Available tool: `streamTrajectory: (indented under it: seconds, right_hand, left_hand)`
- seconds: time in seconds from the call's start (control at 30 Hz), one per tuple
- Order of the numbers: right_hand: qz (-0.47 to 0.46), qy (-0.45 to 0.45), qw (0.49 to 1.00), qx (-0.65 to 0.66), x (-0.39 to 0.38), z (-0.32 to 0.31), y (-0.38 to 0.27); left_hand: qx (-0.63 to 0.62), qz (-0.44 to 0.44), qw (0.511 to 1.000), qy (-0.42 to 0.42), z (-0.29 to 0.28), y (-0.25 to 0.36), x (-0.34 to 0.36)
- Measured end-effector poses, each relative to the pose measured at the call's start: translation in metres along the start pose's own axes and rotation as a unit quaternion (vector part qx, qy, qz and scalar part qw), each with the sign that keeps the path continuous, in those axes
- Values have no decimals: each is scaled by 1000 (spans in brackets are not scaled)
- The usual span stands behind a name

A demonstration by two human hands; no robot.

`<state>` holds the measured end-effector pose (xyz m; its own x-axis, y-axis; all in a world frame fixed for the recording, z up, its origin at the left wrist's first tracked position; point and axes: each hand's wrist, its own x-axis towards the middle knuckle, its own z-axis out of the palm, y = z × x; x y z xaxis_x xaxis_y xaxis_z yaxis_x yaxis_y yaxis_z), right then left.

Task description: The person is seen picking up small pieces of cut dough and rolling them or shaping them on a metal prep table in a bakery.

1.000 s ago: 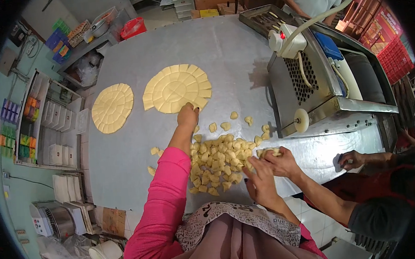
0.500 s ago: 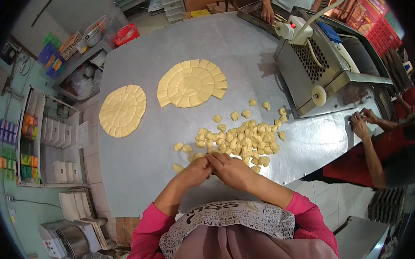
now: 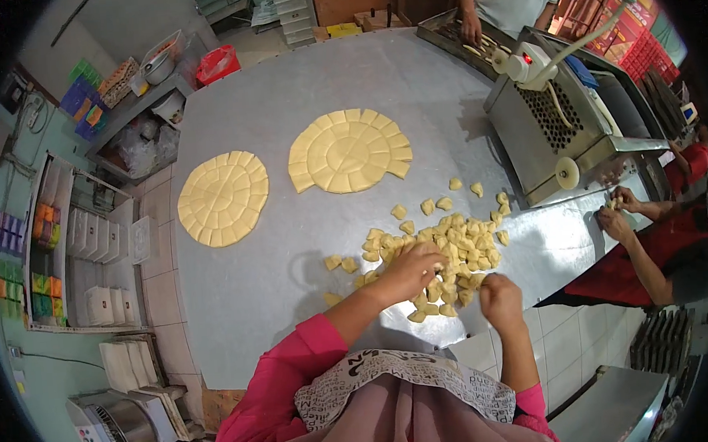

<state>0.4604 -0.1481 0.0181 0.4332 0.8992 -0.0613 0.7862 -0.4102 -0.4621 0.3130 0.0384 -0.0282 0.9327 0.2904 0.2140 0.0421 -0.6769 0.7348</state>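
A loose pile of small yellow dough pieces (image 3: 469,243) lies near the front edge of the steel table (image 3: 247,315). Over its left part is my left hand (image 3: 411,272), its fingers curled round a dough piece that partly shows at the fingertips. My right hand (image 3: 502,300) is closed in a fist at the pile's front right, by the table edge. Whatever it may hold is hidden. Beyond the pile lie two flat dough rounds cut into segments: a larger dough round (image 3: 349,151) in the middle and a smaller dough round (image 3: 223,199) at the left.
A metal machine with rollers (image 3: 553,122) stands at the right of the table. Beside it, a co-worker in red (image 3: 639,246) handles something small. At the far right corner, another person's hand (image 3: 470,29) reaches over a tray (image 3: 449,44). Shelves (image 3: 91,243) line the left wall.
My hands, pressed together at the pile's front left before, have parted. The left has moved right over the pile, the right to the pile's front right. The whole view has shifted slightly.
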Motion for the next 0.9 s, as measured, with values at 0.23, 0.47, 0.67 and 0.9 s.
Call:
streamTrajectory:
  seconds: [0.23, 0.47, 0.67, 0.9]
  right_hand:
    - [13, 101, 983, -151, 9, 20, 38]
    - [-106, 182, 977, 42, 9, 47, -25]
    - [-172, 102, 974, 110, 9, 54, -64]
    - [-264, 31, 958, 105, 31, 58, -102]
  left_hand:
    - [118, -163, 926, 320, -80, -137, 18]
    - [150, -465, 802, 344, -130, -227, 1]
    - [141, -417, 864, 244, -137, -233, -50]
    - [-343, -416, 831, 138, -82, -89, -133]
